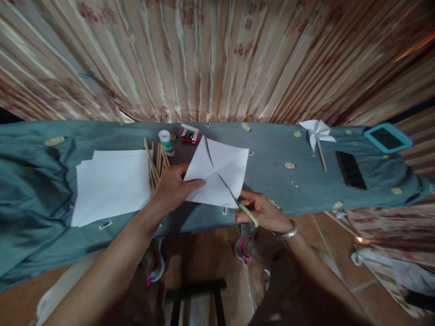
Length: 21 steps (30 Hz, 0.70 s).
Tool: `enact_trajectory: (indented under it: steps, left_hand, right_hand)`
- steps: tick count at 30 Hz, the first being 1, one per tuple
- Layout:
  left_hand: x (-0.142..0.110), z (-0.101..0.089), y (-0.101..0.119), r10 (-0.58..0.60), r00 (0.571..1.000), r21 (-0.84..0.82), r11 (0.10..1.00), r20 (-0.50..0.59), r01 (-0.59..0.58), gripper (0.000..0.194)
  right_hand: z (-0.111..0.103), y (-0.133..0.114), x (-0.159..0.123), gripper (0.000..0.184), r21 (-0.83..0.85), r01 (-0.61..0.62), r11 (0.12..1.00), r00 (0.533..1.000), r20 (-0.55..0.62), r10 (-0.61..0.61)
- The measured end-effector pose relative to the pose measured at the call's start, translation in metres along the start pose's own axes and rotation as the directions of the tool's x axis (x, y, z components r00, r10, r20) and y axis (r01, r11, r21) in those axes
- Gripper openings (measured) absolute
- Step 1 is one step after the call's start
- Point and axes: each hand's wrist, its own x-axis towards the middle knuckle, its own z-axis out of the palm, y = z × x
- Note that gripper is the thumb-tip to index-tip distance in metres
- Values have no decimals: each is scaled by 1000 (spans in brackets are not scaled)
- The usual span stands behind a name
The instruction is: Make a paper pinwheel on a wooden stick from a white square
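My left hand (176,184) grips the left edge of a white paper square (227,158), its thumb flat on top. A slit runs from the paper's top corner toward the middle, and a crease crosses the sheet. In my right hand (261,212) is a pair of scissors (247,213) with light green handles. Their blades lie along the lower right part of the sheet, tip close to the centre; whether they are cutting at this instant I cannot tell. Some right-hand fingers are hidden by the handles.
Left on the cloth-covered table (272,181) lie white sheets (112,185) and several wooden sticks (158,158). Behind them stand a small white-and-green bottle (166,144) and a red box (189,135). To the right are a paper pinwheel (317,133), a phone (351,170) and a blue-framed tablet (387,137).
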Motion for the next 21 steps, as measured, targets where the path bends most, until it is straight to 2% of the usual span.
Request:
enact_trajectory:
  steps: [3, 6, 8, 9, 11, 13, 15, 17, 19, 21]
  left_hand:
    - [2, -2, 0, -6, 1000, -51, 999, -2, 6, 40]
    - [4, -6, -2, 32, 998, -67, 997, -56, -36, 38]
    - [6, -10, -3, 62, 994, -54, 996, -92, -67, 35]
    - [7, -12, -4, 71, 992, -42, 996, -105, -76, 33]
    - [8, -14, -6, 76, 990, -15, 997, -117, -78, 31]
    - [8, -15, -8, 66, 992, -5, 998, -109, -67, 29]
    - [7, -13, -8, 35, 997, -11, 999, -74, -35, 29]
    - [4, -9, -8, -16, 999, -20, 1000, -31, 15, 30]
    - [1, -4, -6, -63, 998, -13, 998, 14, 63, 29]
    - [-1, 1, -4, -87, 994, 1, 996, 61, 87, 28]
  right_hand:
    - [-4, 3, -2, 61, -25, 15, 1000, 999, 34, -14]
    - [-17, 4, -9, 66, -46, -50, 998, 998, 34, 51]
    - [-32, 1, -18, 61, -70, -99, 993, 995, 14, 100]
    - [-40, -1, -23, 57, -90, -108, 990, 994, -17, 107]
    - [-56, -5, -32, 60, -133, -108, 985, 993, -66, 100]
    - [-67, -9, -37, 59, -160, -69, 985, 979, -199, 36]
    - [-70, -11, -36, 55, -171, 30, 985, 914, -393, -96]
    - [-66, -12, -28, 53, -177, 136, 975, 815, -540, -212]
    - [-60, -13, -17, 51, -194, 200, 960, 741, -611, -278]
    - [-55, -14, -6, 49, -196, 235, 952, 708, -637, -306]
